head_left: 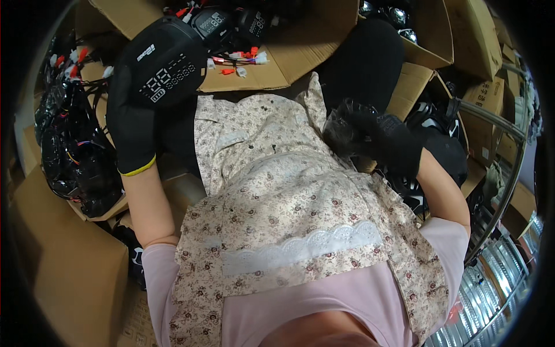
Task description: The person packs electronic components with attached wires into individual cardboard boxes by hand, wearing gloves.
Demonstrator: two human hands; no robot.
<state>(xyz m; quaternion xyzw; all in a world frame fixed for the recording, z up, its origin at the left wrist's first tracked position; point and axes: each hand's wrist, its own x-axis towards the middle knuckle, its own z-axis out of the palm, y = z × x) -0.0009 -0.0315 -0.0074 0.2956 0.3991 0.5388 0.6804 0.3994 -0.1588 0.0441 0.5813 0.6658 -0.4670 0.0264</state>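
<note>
My left hand [130, 118], in a black glove with a yellow cuff, is closed round the edge of a black vehicle display unit [167, 66]. Its dark face, with pale digit segments and a battery symbol, is turned up. My right hand [393, 139], also in a black glove, is at the right side of my lap. Its fingers are closed on dark, shiny, see-through plastic [341, 130], apparently a bag; whether anything lies inside is not clear. Other display units [211, 23] lie in the cardboard box [300, 58] ahead, with red and white connectors [237, 61].
A bundle of black wired parts in plastic [78, 144] fills a box at the left. Cardboard boxes [75, 248] stand close around me. Black and silver parts [428, 118] sit in a box at the right, beside a metal rail [491, 115]. A floral apron [277, 196] covers my lap.
</note>
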